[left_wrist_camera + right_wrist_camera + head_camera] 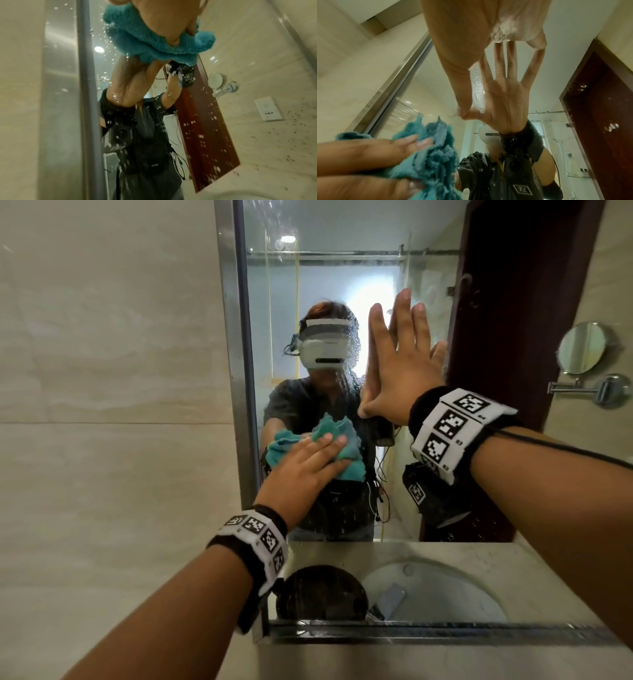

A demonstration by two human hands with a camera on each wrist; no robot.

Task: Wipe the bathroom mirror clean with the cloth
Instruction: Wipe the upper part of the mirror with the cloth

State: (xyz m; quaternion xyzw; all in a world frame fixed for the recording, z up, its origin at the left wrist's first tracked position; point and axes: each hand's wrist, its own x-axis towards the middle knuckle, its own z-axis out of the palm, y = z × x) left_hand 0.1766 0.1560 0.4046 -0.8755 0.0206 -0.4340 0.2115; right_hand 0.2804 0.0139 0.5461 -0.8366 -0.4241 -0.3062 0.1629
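The bathroom mirror hangs in a steel frame and is speckled with water drops. My left hand presses a crumpled teal cloth flat against the lower left of the glass, fingers straight. In the left wrist view the cloth bulges out from under the left hand. My right hand lies flat on the glass higher up and to the right, fingers spread, holding nothing. The right wrist view shows the right hand meeting its reflection, with the cloth below left.
The steel frame borders a beige tiled wall on the left. A round shaving mirror on a metal arm sticks out from the right wall, with a wall socket below it. A basin appears reflected low in the glass.
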